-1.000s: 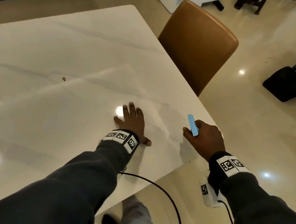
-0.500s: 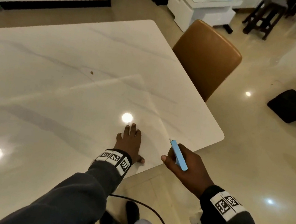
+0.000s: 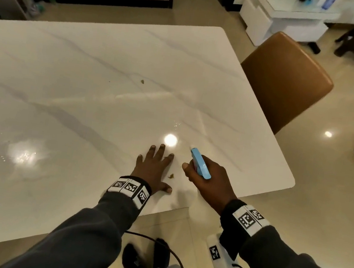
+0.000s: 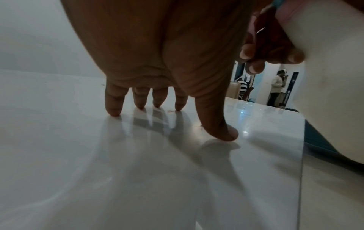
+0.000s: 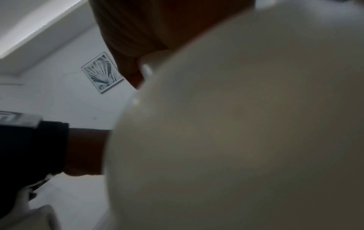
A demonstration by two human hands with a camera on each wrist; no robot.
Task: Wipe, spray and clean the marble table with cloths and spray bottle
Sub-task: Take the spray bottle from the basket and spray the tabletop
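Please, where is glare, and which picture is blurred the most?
Head view: ceiling lights glare on the marble table, brightest beyond the left hand. Left wrist view: sharp, finger shadows on the marble. Right wrist view: most blurred; the spray bottle fills it, out of focus.

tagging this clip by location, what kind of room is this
Probably a home dining or living area: a white marble table with a tan leather chair pulled up to it, a glossy tiled floor, and a framed picture on the wall.
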